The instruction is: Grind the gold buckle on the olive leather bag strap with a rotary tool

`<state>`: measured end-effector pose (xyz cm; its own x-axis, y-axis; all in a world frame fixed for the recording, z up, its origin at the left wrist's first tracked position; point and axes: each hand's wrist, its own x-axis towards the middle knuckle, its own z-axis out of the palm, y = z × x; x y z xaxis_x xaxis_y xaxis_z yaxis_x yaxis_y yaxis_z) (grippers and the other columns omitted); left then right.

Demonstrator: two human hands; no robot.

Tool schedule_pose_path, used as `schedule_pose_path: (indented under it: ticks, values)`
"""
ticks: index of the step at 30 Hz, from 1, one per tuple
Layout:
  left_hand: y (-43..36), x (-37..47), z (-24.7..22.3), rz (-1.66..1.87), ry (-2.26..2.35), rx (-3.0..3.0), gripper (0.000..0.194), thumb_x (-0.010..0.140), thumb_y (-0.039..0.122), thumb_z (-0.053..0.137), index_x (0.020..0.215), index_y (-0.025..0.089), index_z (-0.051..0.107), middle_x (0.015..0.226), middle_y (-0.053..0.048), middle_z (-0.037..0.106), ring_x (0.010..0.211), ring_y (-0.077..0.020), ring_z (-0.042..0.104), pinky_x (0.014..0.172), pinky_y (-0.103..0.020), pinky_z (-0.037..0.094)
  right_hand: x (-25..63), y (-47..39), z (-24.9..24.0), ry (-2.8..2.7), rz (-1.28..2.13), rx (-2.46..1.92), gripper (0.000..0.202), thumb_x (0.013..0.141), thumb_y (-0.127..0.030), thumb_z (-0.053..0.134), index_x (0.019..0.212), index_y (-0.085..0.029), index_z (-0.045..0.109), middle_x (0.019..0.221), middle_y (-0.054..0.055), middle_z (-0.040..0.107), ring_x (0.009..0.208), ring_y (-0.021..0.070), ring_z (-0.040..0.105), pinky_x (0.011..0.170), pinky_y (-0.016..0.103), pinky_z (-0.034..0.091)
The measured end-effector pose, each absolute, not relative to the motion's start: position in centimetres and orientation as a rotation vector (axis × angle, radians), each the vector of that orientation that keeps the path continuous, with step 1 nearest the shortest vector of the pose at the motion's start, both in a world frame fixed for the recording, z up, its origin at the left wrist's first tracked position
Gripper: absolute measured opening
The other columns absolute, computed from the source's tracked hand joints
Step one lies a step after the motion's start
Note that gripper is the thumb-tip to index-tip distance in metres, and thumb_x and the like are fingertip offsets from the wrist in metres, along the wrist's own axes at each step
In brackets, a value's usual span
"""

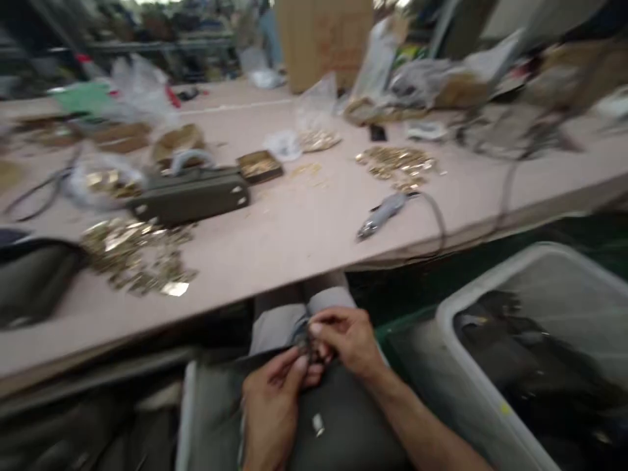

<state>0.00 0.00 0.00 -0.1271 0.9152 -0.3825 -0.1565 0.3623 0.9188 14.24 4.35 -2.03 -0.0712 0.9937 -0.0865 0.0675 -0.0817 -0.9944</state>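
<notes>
My left hand (272, 399) and my right hand (354, 340) meet over my lap, thumbs and fingertips pinching a small dark piece (303, 340) between them. Blur and the fingers hide its exact kind. Beneath both hands lies a dark grey-green bag (348, 418) across my legs, with a shiny metal fitting (318, 425) on its face. On the table beyond the hands rests a grey electric screwdriver (383, 214) with its cord attached.
The pale table (284, 229) carries a pile of gold metal plates (142, 252), another heap of gold pieces (397, 163), a dark bag (193, 194) and a small box (260, 166). At right stands a white bin (446, 314) holding dark items. A cardboard box (324, 39) is behind.
</notes>
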Motion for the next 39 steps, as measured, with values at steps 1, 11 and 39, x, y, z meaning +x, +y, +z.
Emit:
schedule_pose_path:
  ticks: [1, 11, 39]
  values:
    - [-0.6, -1.1, -0.3, 1.099, 1.382, 0.732, 0.044, 0.079, 0.041, 0.083, 0.107, 0.008, 0.074, 0.083, -0.013, 0.077, 0.066, -0.0227, 0.073, 0.06, -0.032, 0.063, 13.2, 4.2, -2.2, -1.187, 1.42, -1.204, 0.037, 0.089, -0.05, 0.071, 0.096, -0.014, 0.072, 0.055, 0.0, 0.061, 0.044, 0.0133, 0.057, 0.042, 0.023, 0.05]
    - [-0.8, -1.8, -0.7, 1.176, 1.254, 0.63, 0.029, 0.082, 0.025, 0.077, 0.102, 0.004, 0.077, 0.08, -0.014, 0.078, 0.068, -0.0226, 0.076, 0.067, -0.03, 0.065, 12.4, 4.4, -1.4, -1.127, 1.57, -1.03, 0.016, 0.084, -0.03, 0.079, 0.09, -0.015, 0.076, 0.075, 0.003, 0.064, 0.048, 0.0106, 0.059, 0.044, 0.021, 0.049]
    - [-1.1, -1.5, -2.2, 1.248, 1.272, 0.593, 0.03, 0.087, 0.033, 0.076, 0.101, 0.006, 0.076, 0.068, -0.011, 0.075, 0.057, -0.0209, 0.073, 0.057, -0.027, 0.063, 12.3, 4.5, -2.0, -1.615, 1.227, -1.166, 0.01, 0.088, -0.027, 0.075, 0.092, -0.02, 0.08, 0.077, 0.004, 0.066, 0.063, 0.0131, 0.057, 0.053, 0.026, 0.041]
